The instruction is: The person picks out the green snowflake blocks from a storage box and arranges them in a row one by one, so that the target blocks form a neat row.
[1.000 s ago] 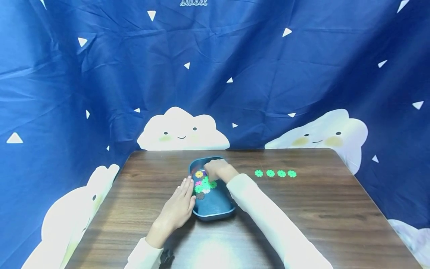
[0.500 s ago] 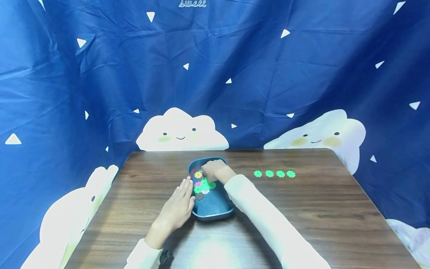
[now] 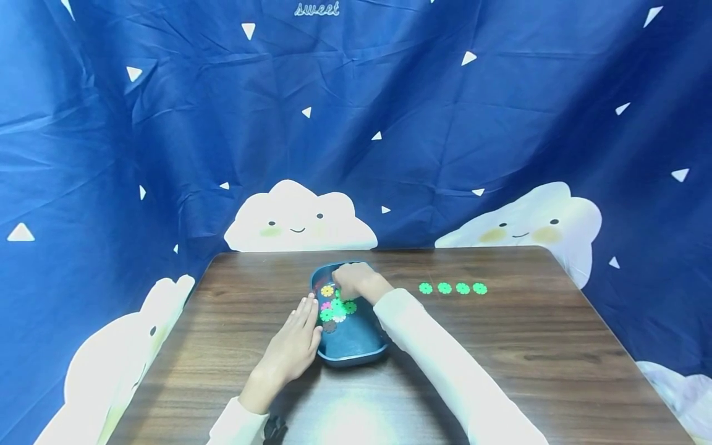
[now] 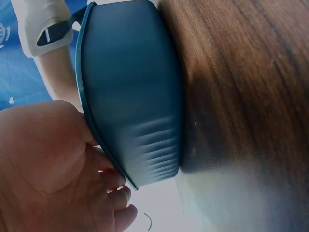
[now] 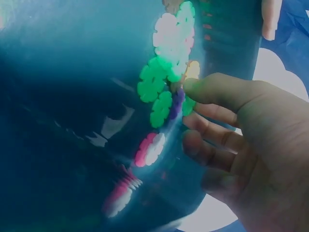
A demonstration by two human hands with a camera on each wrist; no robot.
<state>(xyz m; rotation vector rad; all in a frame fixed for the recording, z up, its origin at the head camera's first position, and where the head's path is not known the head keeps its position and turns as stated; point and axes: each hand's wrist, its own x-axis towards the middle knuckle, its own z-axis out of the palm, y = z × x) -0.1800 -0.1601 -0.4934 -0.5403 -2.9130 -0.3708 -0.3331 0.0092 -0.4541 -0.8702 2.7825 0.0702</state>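
A dark teal plastic tray (image 3: 356, 346) holds several small flower-shaped plastic pieces. Green pieces (image 5: 152, 79) lie clustered with white and pink ones; a brown piece (image 3: 330, 326) and a yellow piece (image 3: 327, 290) are near the left wall. My left hand (image 3: 293, 343) rests along that wall, fingers straight, palm against the rim. Inside the far part of the tray, my right hand (image 3: 356, 281) reaches down with bent fingers. In the right wrist view its thumb is beside a purple piece (image 5: 177, 102), and a green edge shows between thumb and fingers; whether it pinches anything is unclear.
Several green flower pieces (image 3: 453, 288) lie in a row on the brown wooden table (image 3: 528, 346), right of the tray. A blue curtain (image 3: 423, 123) with white clouds hangs behind the table. A dark object (image 3: 275, 428) is by the left sleeve.
My right hand stays in the tray's far part, its fingers shifting slightly among the pieces. The left hand keeps its place on the wall. The head view has drifted slightly.
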